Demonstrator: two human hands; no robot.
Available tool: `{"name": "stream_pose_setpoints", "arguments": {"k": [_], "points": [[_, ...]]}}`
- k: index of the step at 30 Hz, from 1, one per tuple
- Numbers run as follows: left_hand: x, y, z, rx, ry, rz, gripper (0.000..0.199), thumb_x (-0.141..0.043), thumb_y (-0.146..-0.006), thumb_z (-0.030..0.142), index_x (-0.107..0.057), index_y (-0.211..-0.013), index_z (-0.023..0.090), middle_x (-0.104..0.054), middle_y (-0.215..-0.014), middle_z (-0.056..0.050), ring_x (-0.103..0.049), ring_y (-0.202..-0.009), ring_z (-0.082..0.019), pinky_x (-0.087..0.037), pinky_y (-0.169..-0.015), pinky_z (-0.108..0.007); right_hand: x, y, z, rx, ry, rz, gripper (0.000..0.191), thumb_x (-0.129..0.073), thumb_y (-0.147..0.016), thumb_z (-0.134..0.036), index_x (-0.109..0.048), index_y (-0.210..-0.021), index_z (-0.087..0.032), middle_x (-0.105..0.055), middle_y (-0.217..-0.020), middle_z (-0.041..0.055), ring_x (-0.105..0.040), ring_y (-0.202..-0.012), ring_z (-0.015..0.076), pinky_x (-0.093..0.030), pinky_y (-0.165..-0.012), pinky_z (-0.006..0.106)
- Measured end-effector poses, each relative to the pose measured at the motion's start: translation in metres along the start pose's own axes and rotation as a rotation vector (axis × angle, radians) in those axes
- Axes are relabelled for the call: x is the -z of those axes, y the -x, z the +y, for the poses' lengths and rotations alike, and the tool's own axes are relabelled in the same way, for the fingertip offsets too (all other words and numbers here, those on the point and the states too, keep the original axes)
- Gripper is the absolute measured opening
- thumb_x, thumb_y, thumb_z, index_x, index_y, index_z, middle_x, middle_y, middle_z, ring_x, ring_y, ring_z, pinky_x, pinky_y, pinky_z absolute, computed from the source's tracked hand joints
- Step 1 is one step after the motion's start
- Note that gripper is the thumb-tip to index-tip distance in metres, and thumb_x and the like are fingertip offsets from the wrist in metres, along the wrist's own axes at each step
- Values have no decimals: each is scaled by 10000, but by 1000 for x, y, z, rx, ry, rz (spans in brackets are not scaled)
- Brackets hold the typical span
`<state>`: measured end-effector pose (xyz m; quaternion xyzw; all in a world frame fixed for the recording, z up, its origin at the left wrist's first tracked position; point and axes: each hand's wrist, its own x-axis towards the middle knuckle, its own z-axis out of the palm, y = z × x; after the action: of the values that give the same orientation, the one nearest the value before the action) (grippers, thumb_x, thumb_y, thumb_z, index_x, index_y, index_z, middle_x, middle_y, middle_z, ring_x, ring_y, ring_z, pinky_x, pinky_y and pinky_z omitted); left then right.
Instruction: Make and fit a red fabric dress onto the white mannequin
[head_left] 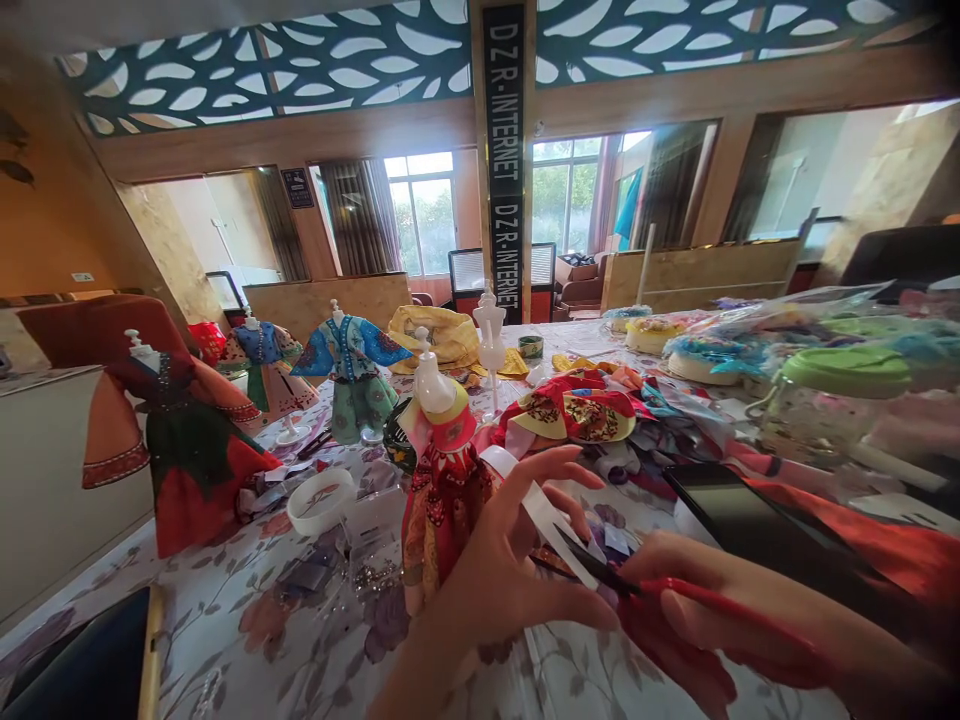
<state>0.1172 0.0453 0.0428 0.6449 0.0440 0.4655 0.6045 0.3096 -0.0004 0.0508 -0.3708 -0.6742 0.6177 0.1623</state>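
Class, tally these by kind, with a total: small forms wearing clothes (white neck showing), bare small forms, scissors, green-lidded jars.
Clothed forms: 4
Bare form: 1
Scissors: 1
Green-lidded jar: 1
Total: 7

Red-handled scissors (641, 588) — floral-patterned tablecloth (300, 650)

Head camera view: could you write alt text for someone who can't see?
A right hand holds red-handled scissors at a white strip beside the left hand. On a flowered tablecloth stand dressed miniature mannequins, with fabric pieces and a green-lidded jar.
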Motion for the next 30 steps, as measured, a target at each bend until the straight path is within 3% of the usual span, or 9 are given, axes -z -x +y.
{"name": "stream_pose_setpoints", "arguments": {"k": [7,13,22,30], "points": [[0,1,-1,18,4,-8,882,-871,-503,71,-524,-1247,396,-546,-1183,-19,-510,-817,-112,-456,-727,-219,-3,1,-7,-18,-44,66,496,-583,-688,-594,-495,-485,-151,-451,-407,-16,-377,-377,61,-262,-416,182],[0,1,0,23,7,-8,885,-868,-499,54,-526,-1242,392,-535,-1190,-23,-505,-827,-117,-455,-738,-230,-5,-2,-2,-10,-104,86,364,-567,-671,-470,-487,-504,-157,-444,-377,-19,-374,-345,57,-240,-391,176],[2,2,2,21,-18,16,873,-871,-494,65,-533,-1233,383,-530,-1198,-40,-509,-816,-126,-452,-683,-227,-7,-5,-7,-100,-89,155,291,-517,-614,-424,-428,-478,-182,-438,-384,-41,-381,-327,41,-245,-337,134],[4,1,1,10,-17,13,870,-880,-499,104,-526,-1243,383,-529,-1203,-44,-498,-818,-129,-445,-683,-231,-4,-7,2,-119,-42,186,410,-558,-641,-552,-451,-517,-176,-424,-359,-39,-354,-299,32,-231,-306,117]]}}
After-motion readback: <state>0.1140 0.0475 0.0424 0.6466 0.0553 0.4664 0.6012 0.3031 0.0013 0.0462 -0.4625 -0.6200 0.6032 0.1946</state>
